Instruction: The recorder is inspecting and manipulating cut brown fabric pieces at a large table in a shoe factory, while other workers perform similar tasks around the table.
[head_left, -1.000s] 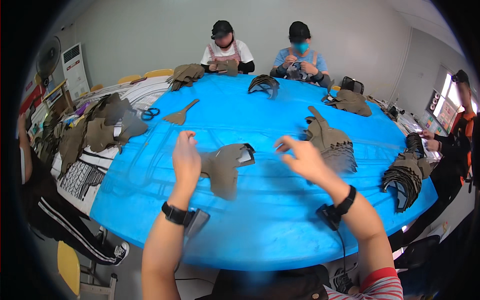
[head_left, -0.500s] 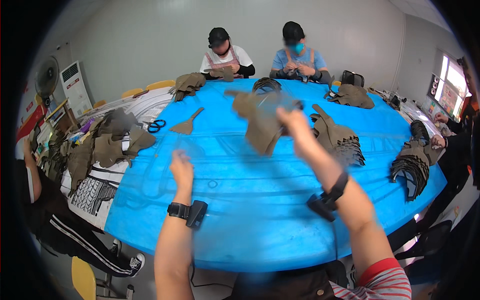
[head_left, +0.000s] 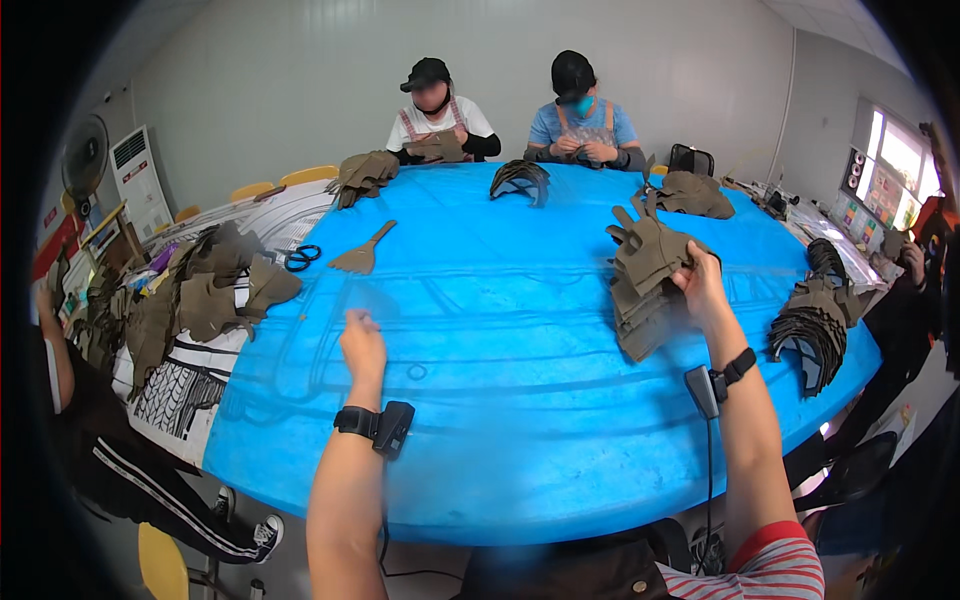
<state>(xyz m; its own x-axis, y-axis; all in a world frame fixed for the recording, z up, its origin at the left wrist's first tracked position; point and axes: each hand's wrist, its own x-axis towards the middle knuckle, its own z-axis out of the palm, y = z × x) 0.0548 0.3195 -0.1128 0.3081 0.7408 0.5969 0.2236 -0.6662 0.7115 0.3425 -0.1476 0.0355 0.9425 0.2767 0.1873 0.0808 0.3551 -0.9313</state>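
Right hand: pinching the right edge of a brown piece, fingers closing on it
Brown piece: lying over the top of a fanned brown stack, right of centre on the blue surface
Left hand: hovering over the left part of the surface, fingers curling loosely; cannot tell if the palm is holding anything
Fan-shaped piece: lying alone beyond the left hand
Scissors: resting at the surface's left edge
Two co-workers: sitting opposite, handling pieces
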